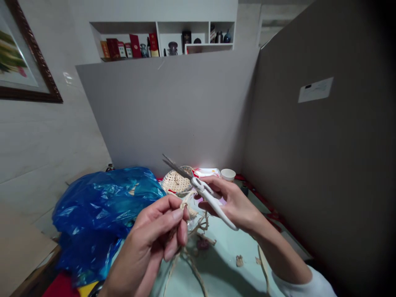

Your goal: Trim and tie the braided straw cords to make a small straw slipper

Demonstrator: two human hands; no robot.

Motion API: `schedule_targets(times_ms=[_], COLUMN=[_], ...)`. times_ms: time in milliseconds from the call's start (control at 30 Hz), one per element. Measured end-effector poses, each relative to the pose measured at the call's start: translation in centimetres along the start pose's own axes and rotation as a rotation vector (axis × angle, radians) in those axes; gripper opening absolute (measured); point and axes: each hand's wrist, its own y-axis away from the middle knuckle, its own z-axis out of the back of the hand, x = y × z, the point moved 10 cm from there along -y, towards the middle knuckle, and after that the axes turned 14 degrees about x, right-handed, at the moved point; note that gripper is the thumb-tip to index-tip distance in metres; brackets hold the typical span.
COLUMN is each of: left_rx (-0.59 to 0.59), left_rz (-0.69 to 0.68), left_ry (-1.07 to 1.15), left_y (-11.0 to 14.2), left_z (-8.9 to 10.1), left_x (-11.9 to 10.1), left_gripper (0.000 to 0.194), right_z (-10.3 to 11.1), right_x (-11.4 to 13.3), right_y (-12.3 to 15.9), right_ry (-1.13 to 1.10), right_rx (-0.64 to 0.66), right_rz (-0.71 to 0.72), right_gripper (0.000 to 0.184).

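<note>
Between its thumb and fingers, my left hand (151, 235) pinches a pale strand of plant fibre, perhaps straw (185, 203). Twisted tan cords (195, 270) run across the table below this hand; I cannot tell whether they join the pinched strand. My right hand (236, 202) holds scissors (202, 187) with white handles. Their dark blades are slightly apart and point up and to the left, clear of the strand. Some of the right fingers are hidden behind the handles.
A crumpled blue plastic bag (108, 206) fills the left side. Behind the hands are a round woven basket (173, 181) and a white bowl (228, 175). Dry scraps (239, 260) lie on the pale green tabletop (227, 243). Grey partitions (185, 111) enclose the back and right.
</note>
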Motion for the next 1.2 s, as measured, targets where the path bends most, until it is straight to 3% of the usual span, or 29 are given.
schedule_targets(times_ms=[267, 400, 567, 767, 967, 1200], left_rx=[-0.155, -0.193, -0.133, -0.075, -0.054, -0.062], left_rz=[-0.182, -0.243, -0.314, -0.325, -0.326, -0.330], left_ry=[0.195, 0.260, 0.179, 0.010, 0.020, 0.025], left_y=[0.4, 0.7, 0.6, 0.7, 0.6, 0.5], left_z=[2.1, 2.6, 1.9, 1.3, 0.8, 1.2], left_x=[-1.5, -1.8, -2.7, -3.2, -3.1, -2.7], left_gripper=[0.006, 0.005, 0.013, 0.014, 0.019, 0.009], right_z=[2.0, 0.8, -0.5, -0.4, -0.3, -0.3], right_x=[3.4, 4.9, 5.1, 5.5, 5.7, 6.9], right_y=[1.7, 2.2, 2.1, 2.4, 2.7, 3.1], right_ry=[0.495, 0.694, 0.757, 0.812, 0.819, 0.876], right_rx=[-0.219, -0.190, -0.136, -0.154, -0.152, -0.223], right_rz=[0.160, 0.309, 0.395, 0.430, 0.452, 0.541], right_gripper=[0.045, 0.061, 0.073, 0.077, 0.071, 0.068])
